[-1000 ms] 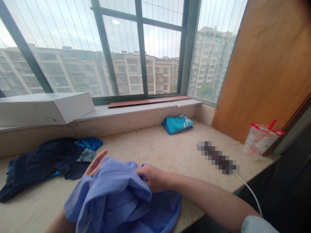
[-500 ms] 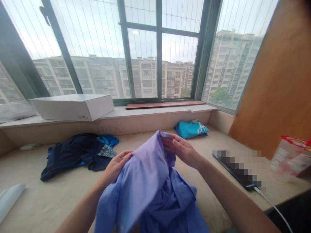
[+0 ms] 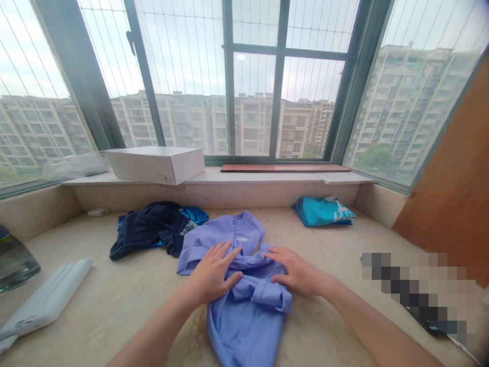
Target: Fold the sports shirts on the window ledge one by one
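Note:
A lavender-blue shirt [image 3: 248, 326] lies crumpled on the pale stone surface in front of me, with a small white print near its far end. My left hand [image 3: 214, 272] rests on the left part of the cloth, fingers spread. On the other side, my right hand [image 3: 298, 270] touches the shirt's right edge with its fingers stretched out and the thumb apart. Neither hand grips the cloth. A sleeve-like fold bunches up between and below the two hands.
Dark navy clothes [image 3: 148, 229] lie behind left, a folded turquoise garment [image 3: 324, 213] behind right. At left are a white flat device [image 3: 53, 290] and a clear bottle [image 3: 15, 262]; at right, a pixelated dark device [image 3: 416, 306]. A white box [image 3: 156, 164] sits on the sill.
The shirt, held up between both hands before, now lies spread lower on the surface. Both hands have let go and lie flat on it. The view has turned left.

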`<state>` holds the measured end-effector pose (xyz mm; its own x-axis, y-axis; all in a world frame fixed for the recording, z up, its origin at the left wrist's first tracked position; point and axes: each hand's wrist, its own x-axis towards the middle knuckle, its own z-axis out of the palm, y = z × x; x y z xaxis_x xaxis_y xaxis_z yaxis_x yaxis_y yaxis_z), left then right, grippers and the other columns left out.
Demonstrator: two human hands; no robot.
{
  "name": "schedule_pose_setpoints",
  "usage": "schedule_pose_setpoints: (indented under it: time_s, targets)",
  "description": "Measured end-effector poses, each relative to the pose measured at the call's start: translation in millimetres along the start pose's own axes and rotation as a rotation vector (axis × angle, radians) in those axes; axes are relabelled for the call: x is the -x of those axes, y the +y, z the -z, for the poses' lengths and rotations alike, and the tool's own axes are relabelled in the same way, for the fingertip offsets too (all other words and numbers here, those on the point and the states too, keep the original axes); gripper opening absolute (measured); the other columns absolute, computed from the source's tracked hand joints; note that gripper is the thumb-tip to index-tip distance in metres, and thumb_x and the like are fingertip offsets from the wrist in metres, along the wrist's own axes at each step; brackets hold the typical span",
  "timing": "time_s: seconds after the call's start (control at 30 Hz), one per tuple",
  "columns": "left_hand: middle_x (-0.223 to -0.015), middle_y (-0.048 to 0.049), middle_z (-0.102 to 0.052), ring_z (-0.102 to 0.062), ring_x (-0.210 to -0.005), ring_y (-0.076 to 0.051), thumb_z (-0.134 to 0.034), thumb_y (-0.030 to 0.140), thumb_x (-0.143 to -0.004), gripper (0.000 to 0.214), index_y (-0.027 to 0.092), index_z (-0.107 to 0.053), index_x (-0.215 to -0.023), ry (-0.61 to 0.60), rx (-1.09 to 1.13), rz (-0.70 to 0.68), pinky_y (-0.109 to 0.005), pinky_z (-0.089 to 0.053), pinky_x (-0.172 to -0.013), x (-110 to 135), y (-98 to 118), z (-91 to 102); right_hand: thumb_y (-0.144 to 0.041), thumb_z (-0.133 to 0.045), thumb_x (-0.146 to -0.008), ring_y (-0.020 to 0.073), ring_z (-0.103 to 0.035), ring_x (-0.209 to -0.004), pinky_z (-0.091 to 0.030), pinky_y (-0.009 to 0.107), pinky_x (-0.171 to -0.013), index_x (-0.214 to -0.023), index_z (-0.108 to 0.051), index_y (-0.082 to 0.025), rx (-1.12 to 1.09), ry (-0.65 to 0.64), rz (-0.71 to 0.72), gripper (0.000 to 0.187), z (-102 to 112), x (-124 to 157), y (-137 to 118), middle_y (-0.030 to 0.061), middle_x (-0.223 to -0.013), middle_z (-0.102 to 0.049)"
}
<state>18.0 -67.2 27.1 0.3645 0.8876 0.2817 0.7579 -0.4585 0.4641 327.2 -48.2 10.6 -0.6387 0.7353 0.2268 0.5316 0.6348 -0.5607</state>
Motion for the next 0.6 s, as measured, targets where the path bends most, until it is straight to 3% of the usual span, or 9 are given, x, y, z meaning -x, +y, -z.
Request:
schedule_pose_setpoints:
  time_s: [0.13,0.23,0.3,0.4,0.47,0.53,0.6]
  targets:
    - [-0.149,-0.0107,-0.054,-0.043,-0.142,-0.035,-0.069,0.059,-0.080,0.058,0.028,-0.068,-0.129,0.030,0.200,0.065,-0.048,-0.026,-0.120,2,-10,-11.8,-0.030,-0.057,-0.096,0.0279,-0.064,-0.114,-0.026,0.057,-0.117,-0.107,-0.076,-0.025,0.135,0.010,0.075,0.023,-16,-10,-11,0.0092,-0.118,-0.072]
    - [-0.144,-0.0107,-0.059,-0.051,-0.137,-0.032,-0.066,0.053,-0.084,0.049,0.025,-0.071,-0.124,0.038,0.237,0.084,-0.043,-0.032,-0.119,-3,-25,-10.3,-0.020,-0.044,-0.099,0.0215,-0.066,-0.087,-0.036,0.051,-0.108,-0.094,-0.073,-0.020,0.201,0.079,0.080,0.030,-17,-14,-14,0.0067,-0.092,-0.073]
    - [-0.142,-0.0131,-0.060,-0.052,-0.135,-0.032,-0.061,0.050,-0.088,0.047,0.022,-0.070,-0.124,0.067,0.210,0.124,-0.043,-0.034,-0.118,-7,-32,-7.8,-0.022,-0.041,-0.100,0.0211,-0.062,-0.079,-0.044,0.045,-0.097,-0.090,-0.070,-0.018,0.171,0.148,0.051,0.031,-13,-13,-16,0.0067,-0.084,-0.071]
    - [-0.151,-0.0171,-0.050,-0.046,-0.141,-0.032,-0.047,0.044,-0.095,0.052,0.014,-0.061,-0.135,0.227,0.082,0.207,-0.044,-0.032,-0.119,-13,-40,-0.3,-0.037,-0.040,-0.102,0.0189,-0.056,-0.071,-0.047,0.033,-0.073,-0.085,-0.065,-0.019,-0.076,0.199,-0.029,0.035,-1,0,-27,0.0041,-0.075,-0.064]
    - [-0.158,-0.0173,-0.038,-0.040,-0.144,-0.031,-0.038,0.038,-0.098,0.055,0.010,-0.051,-0.143,0.376,-0.021,0.250,-0.044,-0.031,-0.120,-14,-49,9.4,-0.053,-0.041,-0.101,0.0161,-0.053,-0.064,-0.043,0.026,-0.060,-0.087,-0.063,-0.019,-0.368,0.126,-0.082,0.043,10,14,-42,0.0019,-0.072,-0.061]
    - [-0.163,-0.0166,-0.029,-0.038,-0.146,-0.030,-0.033,0.030,-0.098,0.056,0.008,-0.043,-0.149,0.506,-0.104,0.292,-0.040,-0.032,-0.120,-11,-63,21.9,-0.067,-0.049,-0.092,0.0150,-0.054,-0.063,-0.044,0.025,-0.059,-0.086,-0.065,-0.018,-0.623,-0.089,-0.078,0.052,20,25,-57,0.0014,-0.071,-0.060]
    - [-0.164,-0.0179,-0.027,-0.035,-0.147,-0.029,-0.032,0.019,-0.095,0.057,0.006,-0.038,-0.151,0.581,-0.201,0.355,-0.040,-0.031,-0.120,-7,-79,34.3,-0.073,-0.055,-0.086,0.0175,-0.060,-0.068,-0.050,0.028,-0.067,-0.082,-0.069,-0.017,-0.727,-0.323,-0.041,0.058,25,28,-68,0.0039,-0.073,-0.065]
